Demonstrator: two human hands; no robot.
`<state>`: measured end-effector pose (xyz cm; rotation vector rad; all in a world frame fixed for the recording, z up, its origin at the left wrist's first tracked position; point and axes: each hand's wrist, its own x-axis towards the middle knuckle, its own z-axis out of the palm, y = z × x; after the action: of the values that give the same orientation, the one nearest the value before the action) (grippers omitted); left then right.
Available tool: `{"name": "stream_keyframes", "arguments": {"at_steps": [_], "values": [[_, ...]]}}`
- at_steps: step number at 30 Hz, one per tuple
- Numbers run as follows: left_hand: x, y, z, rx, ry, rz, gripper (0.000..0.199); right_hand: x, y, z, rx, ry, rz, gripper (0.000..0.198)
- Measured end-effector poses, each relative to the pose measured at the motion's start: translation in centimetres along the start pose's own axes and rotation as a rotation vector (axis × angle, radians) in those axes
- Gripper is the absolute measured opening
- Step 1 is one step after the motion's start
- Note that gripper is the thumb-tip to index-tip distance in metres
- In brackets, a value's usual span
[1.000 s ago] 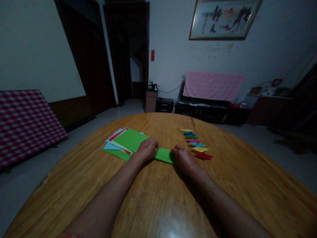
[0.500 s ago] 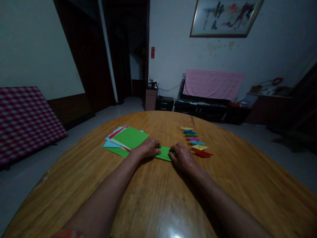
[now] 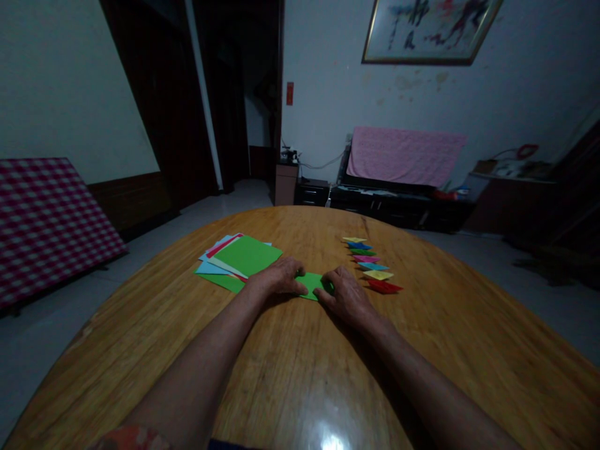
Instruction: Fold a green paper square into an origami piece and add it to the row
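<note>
A folded piece of green paper [image 3: 310,285] lies on the table between my hands. My left hand [image 3: 284,277] grips its left end, with thumb and fingertips on the sheet. On the other end, my right hand [image 3: 344,291] has its thumb along the near edge and its fingers curled at the far side. Both ends of the paper are partly hidden under the hands. To the left, close by my left forearm, lies a stack of coloured paper sheets [image 3: 248,253], with a green one on top.
Several small folded paper boats form a row beyond my right hand, the red boat [image 3: 384,286] nearest. All rest on a round wooden table [image 3: 290,375]. Past its far edge stand a low black cabinet [image 3: 398,211] and something covered by a pink cloth [image 3: 405,155].
My right thumb has moved left along the paper's near edge. The paper looks flatter now, while both hands stay on it. The whole view has shifted slightly.
</note>
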<state>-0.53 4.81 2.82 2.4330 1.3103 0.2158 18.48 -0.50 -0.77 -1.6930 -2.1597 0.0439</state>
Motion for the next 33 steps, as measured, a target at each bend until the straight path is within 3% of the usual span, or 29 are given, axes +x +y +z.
{"name": "stream_keyframes", "arguments": {"at_steps": [6, 22, 29, 33], "values": [[-0.5, 0.4, -0.7, 0.089, -0.101, 0.003, 0.050, -0.5, -0.6, 0.1, -0.029, 0.021, 0.024, 0.029], [-0.7, 0.6, -1.1, 0.114, -0.178, -0.009, 0.058, -1.3, -2.4, 0.6, -0.158, 0.120, 0.069, 0.042], [-0.5, 0.0, -0.7, 0.067, -0.163, -0.021, 0.061, -1.3, -1.9, -0.5, -0.087, -0.023, 0.090, 0.037], [-0.5, 0.0, -0.7, 0.057, -0.141, -0.009, 0.058, -1.9, -0.8, -0.7, -0.061, -0.030, 0.047, 0.029]]}}
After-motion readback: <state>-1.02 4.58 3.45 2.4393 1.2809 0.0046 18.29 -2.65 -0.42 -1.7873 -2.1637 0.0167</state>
